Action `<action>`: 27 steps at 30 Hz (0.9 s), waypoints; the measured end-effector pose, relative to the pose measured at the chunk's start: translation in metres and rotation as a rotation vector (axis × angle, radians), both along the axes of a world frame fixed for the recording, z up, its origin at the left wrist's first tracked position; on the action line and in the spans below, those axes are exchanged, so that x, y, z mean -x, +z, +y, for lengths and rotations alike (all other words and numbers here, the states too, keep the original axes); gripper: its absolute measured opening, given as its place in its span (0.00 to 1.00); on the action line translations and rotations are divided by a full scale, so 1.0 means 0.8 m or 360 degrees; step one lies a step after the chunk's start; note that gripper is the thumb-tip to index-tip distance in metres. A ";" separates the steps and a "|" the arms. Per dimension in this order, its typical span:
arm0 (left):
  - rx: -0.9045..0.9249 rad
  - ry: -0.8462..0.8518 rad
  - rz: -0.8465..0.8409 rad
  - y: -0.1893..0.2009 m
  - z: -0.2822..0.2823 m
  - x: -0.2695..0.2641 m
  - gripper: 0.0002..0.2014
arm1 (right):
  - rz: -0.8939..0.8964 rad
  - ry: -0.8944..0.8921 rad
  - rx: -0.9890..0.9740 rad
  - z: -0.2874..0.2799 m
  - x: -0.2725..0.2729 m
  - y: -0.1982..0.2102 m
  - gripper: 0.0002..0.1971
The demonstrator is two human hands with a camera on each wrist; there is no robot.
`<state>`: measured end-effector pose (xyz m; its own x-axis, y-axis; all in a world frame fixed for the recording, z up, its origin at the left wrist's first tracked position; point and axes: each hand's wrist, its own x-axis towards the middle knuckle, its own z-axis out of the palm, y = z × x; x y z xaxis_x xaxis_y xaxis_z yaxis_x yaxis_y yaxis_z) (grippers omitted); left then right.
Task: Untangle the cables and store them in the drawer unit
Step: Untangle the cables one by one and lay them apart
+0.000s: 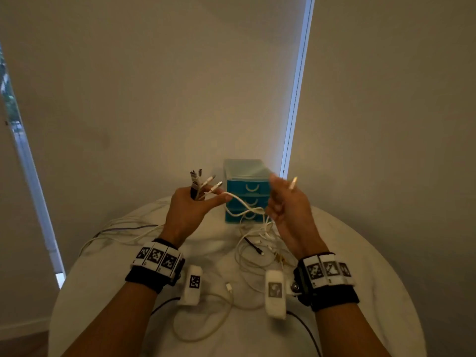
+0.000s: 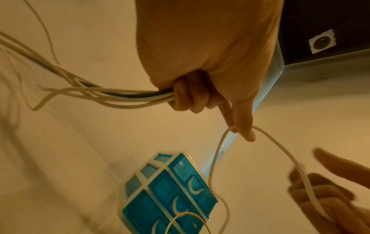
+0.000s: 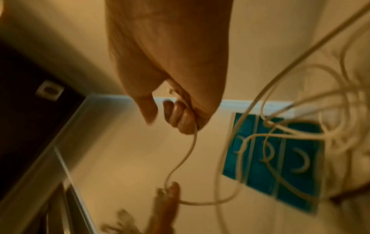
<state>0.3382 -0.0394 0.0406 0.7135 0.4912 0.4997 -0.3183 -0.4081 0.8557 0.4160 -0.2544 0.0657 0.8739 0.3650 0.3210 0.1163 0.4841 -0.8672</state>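
Observation:
My left hand is raised above the table and grips a bundle of cables, white ones and a dark one, whose plug ends stick up past the knuckles. Its index finger is stretched out with a white cable draped over it. That cable runs across to my right hand, which holds it in curled fingers, its plug tip poking up. A tangle of white cables hangs and lies below. The blue drawer unit, with three shut drawers, stands behind the hands.
The round white table carries loose cable loops near its front edge and long cable strands trailing off to the left. A wall and window blinds rise just behind the drawer unit.

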 end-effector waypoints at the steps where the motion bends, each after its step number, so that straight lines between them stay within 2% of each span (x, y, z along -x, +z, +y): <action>1: -0.0034 -0.0019 -0.0060 0.001 -0.003 0.002 0.11 | -0.0085 -0.0061 0.0337 0.004 0.004 -0.007 0.13; 2: -0.0060 -0.0030 -0.0100 0.002 -0.008 0.004 0.09 | -0.0130 -0.0080 0.0625 0.011 0.003 -0.016 0.14; 4: -0.0175 -0.0071 -0.0148 0.003 -0.017 0.007 0.10 | -0.0166 -0.0038 0.0983 0.024 0.006 -0.029 0.16; 9: -0.0478 -0.0211 -0.0039 -0.007 -0.020 0.006 0.14 | -0.0469 -0.0231 0.1208 0.033 -0.004 -0.052 0.06; 11: -0.0499 -0.0256 0.0021 -0.006 -0.022 0.009 0.16 | -0.0507 -0.0382 0.1229 0.033 -0.007 -0.060 0.10; 12: -0.0447 -0.0288 -0.0002 -0.003 -0.025 0.012 0.17 | -0.0509 -0.0435 0.1144 0.032 -0.008 -0.060 0.11; 14: -0.0312 -0.0318 -0.0016 -0.001 -0.025 0.012 0.19 | -0.0388 -0.0384 0.0700 0.030 -0.005 -0.051 0.14; 15: -0.0224 -0.0320 0.0011 -0.004 -0.019 0.009 0.19 | -0.0253 -0.0233 0.0365 0.026 -0.004 -0.041 0.16; 17: -0.0138 -0.0297 0.0088 -0.008 -0.012 0.003 0.19 | 0.0035 0.0304 -0.0301 0.012 -0.001 -0.022 0.17; 19: -0.0168 -0.0310 0.0174 -0.012 -0.010 -0.004 0.20 | 0.0218 0.0754 -0.0652 0.002 -0.002 -0.015 0.17; 22: -0.0310 -0.0396 0.0226 -0.011 -0.025 -0.003 0.15 | 0.0310 0.1061 -0.0760 0.000 -0.001 -0.017 0.18; 25: -0.0306 -0.0359 0.0200 -0.014 -0.029 -0.006 0.08 | 0.0304 0.1072 -0.0739 0.001 0.002 -0.020 0.17; 27: -0.0206 -0.0298 0.0170 -0.015 -0.025 -0.005 0.10 | 0.0328 0.1043 -0.0750 0.001 0.002 -0.018 0.15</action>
<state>0.3425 -0.0591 0.0284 0.8382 0.2824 0.4665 -0.3089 -0.4592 0.8329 0.4140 -0.2536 0.0510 0.5892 0.6875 0.4245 -0.4543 0.7163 -0.5296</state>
